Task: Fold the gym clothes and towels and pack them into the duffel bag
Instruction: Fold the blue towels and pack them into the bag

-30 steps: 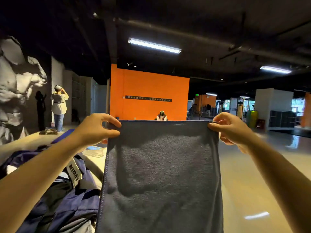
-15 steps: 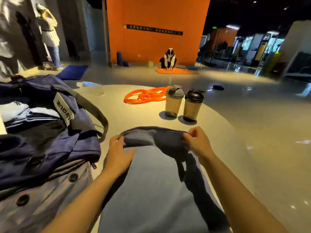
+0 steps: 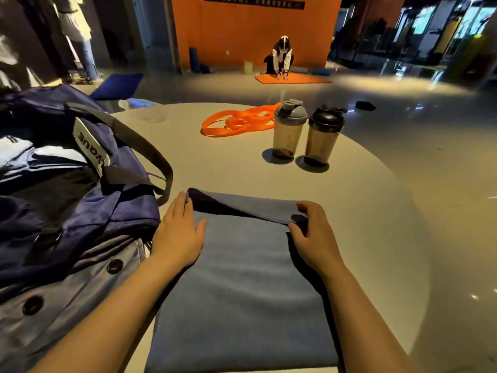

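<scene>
Since a second ago you have lowered the dark blue terry towel (image 3: 242,286) from mid-air onto the round pale table (image 3: 363,211), folded over. Your left hand (image 3: 177,238) presses flat on it, fingers straight; your right hand (image 3: 312,238) pinches its folded far edge. Just left lies the open navy duffel bag (image 3: 80,200).

Matt terry towel (image 3: 242,286), glossy floor (image 3: 430,146)

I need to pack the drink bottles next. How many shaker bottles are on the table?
2. The grey-lidded shaker stands just right of the orange bands; the black-lidded shaker stands beside it on its right. More could be hidden behind the duffel bag.
</scene>
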`<action>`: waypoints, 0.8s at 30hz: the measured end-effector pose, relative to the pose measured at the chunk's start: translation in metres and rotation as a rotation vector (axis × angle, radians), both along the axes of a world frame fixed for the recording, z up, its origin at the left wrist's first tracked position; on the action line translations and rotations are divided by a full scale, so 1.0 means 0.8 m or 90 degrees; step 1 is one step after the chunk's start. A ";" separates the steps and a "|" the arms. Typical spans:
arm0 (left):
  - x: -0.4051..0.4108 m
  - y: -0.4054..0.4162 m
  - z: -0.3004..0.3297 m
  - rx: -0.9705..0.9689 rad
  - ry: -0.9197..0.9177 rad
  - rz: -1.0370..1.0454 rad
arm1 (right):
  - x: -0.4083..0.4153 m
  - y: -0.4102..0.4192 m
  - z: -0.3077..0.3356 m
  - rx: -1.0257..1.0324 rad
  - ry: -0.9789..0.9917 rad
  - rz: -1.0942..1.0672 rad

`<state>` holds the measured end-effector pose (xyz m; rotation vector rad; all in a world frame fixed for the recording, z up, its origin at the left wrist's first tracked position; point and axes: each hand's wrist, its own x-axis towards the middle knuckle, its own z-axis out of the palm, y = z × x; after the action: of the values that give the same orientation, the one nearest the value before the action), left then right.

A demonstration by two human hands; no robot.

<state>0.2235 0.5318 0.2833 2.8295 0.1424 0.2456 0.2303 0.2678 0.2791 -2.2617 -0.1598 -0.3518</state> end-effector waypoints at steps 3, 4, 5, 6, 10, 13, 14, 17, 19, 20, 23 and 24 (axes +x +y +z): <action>-0.009 -0.023 0.018 0.063 -0.088 -0.018 | 0.004 0.001 -0.004 -0.020 -0.008 -0.006; -0.015 -0.032 0.023 0.039 -0.108 -0.027 | 0.004 0.001 -0.004 -0.009 -0.017 -0.020; -0.022 -0.040 0.025 -0.006 -0.109 -0.038 | 0.004 0.001 -0.004 0.003 -0.026 -0.036; -0.029 -0.047 0.023 -0.061 -0.102 -0.052 | 0.004 0.001 -0.004 0.013 -0.034 -0.047; -0.050 -0.051 -0.009 -0.082 -0.013 -0.091 | 0.002 -0.001 -0.005 -0.024 -0.074 -0.053; -0.046 -0.042 -0.012 -0.088 -0.027 -0.087 | 0.003 -0.002 -0.005 -0.016 -0.104 -0.084; -0.044 -0.040 -0.009 -0.105 -0.038 -0.091 | 0.003 -0.002 -0.003 0.006 -0.114 -0.103; -0.047 -0.030 0.002 -0.228 -0.124 -0.086 | -0.004 -0.004 0.011 0.067 -0.148 -0.130; -0.058 -0.018 0.017 -0.313 -0.223 -0.056 | -0.013 -0.011 0.032 0.113 -0.152 -0.118; -0.065 -0.009 0.027 -0.334 -0.273 -0.051 | -0.018 -0.017 0.044 0.135 -0.154 -0.106; -0.099 0.024 0.054 -0.342 -0.378 -0.122 | -0.050 -0.040 0.077 0.156 -0.154 -0.020; -0.115 0.035 0.058 -0.359 -0.373 -0.171 | -0.067 -0.049 0.083 0.163 -0.145 0.022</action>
<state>0.1311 0.5595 0.3300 2.0883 -0.2539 0.8087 0.1763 0.2288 0.3453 -1.9604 -0.2569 -0.5777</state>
